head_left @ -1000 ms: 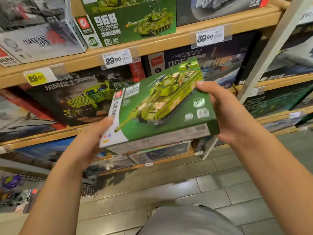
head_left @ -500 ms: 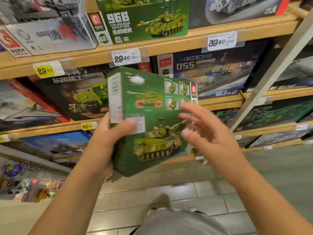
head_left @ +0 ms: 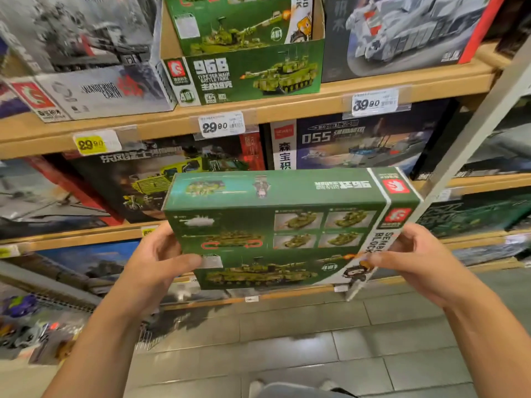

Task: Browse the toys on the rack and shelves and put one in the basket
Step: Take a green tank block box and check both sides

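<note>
Holding a green toy box [head_left: 275,225] in front of the shelves, the person looks at its back side, where small tank pictures show. The box sits in the middle of the view, held up in the air, with its long side level and its top edge tipped away.

At about 8 o'clock from the box is the left hand [head_left: 156,261]. Its thumb lies across the back face and its fingers curl around the left edge, so it grips the box. At about 4 o'clock is the right hand [head_left: 416,254]. Its thumb presses on the near face by the white stripe, and its fingers go behind the right edge, so it grips the box too. Both hands are clamped on the box, one at each end.

Up at 12 o'clock a wooden shelf [head_left: 287,110] holds more toy boxes, with a price tag [head_left: 221,124] that reads 29.90. At 7 o'clock, low down, small toys [head_left: 26,331] hang on a rack, but they are too blurry to name. No basket shows.

To do this step well, I think the person should keep a hand on each end so the box stays flat and steady, read the back, then look down to find the basket before letting go.
</note>
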